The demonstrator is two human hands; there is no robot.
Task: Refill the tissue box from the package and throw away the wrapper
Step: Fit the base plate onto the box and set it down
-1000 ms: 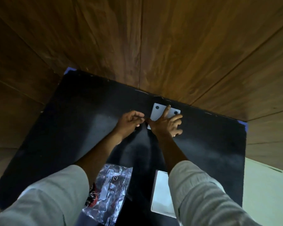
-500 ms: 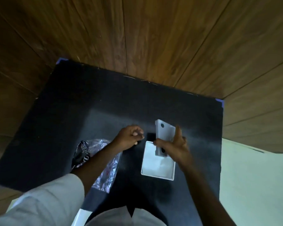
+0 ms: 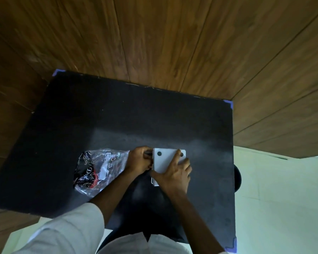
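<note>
Nearest the camera are pale sleeves, both forearms reaching out over the black surface. The right hand lies flat on the white lid, fingers spread, pressing it onto the box, of which only a thin edge shows under the palm; its grip is open, closed around nothing. The left hand is curled at the lid's left edge, grip nearly closed; whether it pinches the lid I cannot tell. Just left of it, touching the wrist, lies the crumpled clear wrapper with red-and-black print. Beyond the surface stands a wooden wall.
</note>
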